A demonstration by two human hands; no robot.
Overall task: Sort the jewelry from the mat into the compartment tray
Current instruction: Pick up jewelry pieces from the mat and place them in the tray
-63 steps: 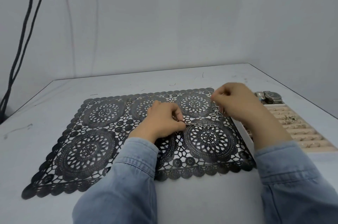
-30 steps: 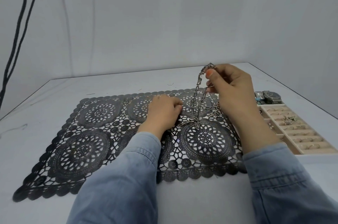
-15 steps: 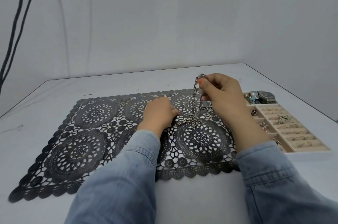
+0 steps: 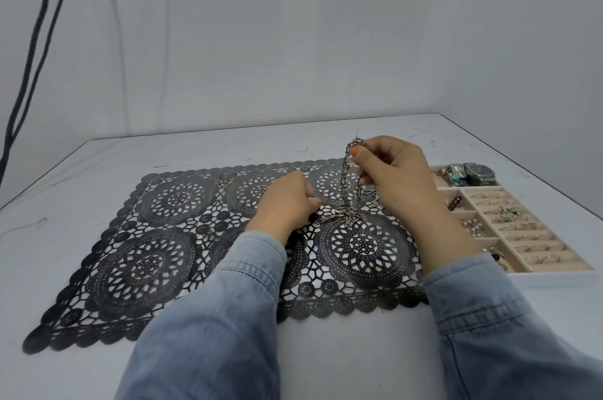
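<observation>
Chain half-lifted off lace mat (image 4: 156,246)
Right hand (image 4: 396,176) pinches silver chain (image 4: 348,182) top; left hand (image 4: 287,204) pins its lower end down, fingers curled. Compartment tray (image 4: 551,275) right.

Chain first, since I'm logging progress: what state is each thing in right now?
Chain: partly lifted, lower end on mat.
Right hand: pinching chain's top.
Left hand: closed at chain's lower end.
Mat: flat on table.
Tray: open, compartments partly filled.
</observation>
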